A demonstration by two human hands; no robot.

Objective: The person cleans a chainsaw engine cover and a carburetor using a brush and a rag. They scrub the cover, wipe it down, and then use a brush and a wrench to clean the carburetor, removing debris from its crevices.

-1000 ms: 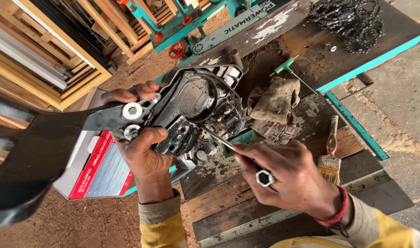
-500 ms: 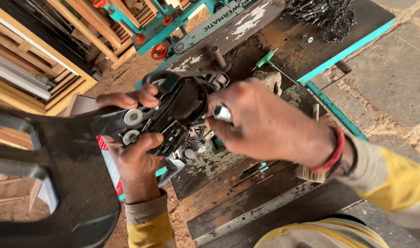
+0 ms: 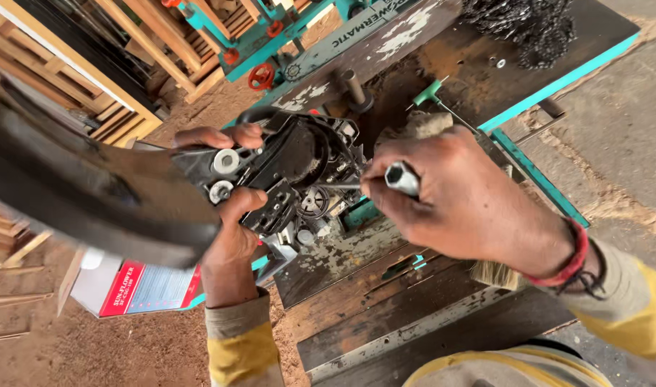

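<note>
Hands work on a stripped black chainsaw body [image 3: 299, 168] held up over the workbench [image 3: 385, 315] near the middle of the frame. Left hand [image 3: 231, 222] is clenched around the body's lower left part, thumb pressed just beside two round white washers, with fingertips showing over the top edge. A broad black handle piece [image 3: 91, 193], blurred and close to the camera, sweeps out from the body across the left of the frame. Right hand [image 3: 457, 201] is closed around a metal socket wrench [image 3: 396, 178], whose hexagonal end shows between the fingers; its thin shaft runs left into the body's inner parts. A red bracelet sits on that wrist, and both sleeves are yellow and grey.

At the upper right, a heap of saw chain [image 3: 529, 25] lies on the dark tabletop, with a green-handled T-key [image 3: 443, 97] just below it. A dirty rag [image 3: 421, 123] peeks out above the right hand. A paintbrush's bristles [image 3: 496, 274] show beneath the right wrist. A red and white box [image 3: 138, 287] rests on the dirt floor at lower left. Wooden frames [image 3: 91, 64] stand stacked at upper left.
</note>
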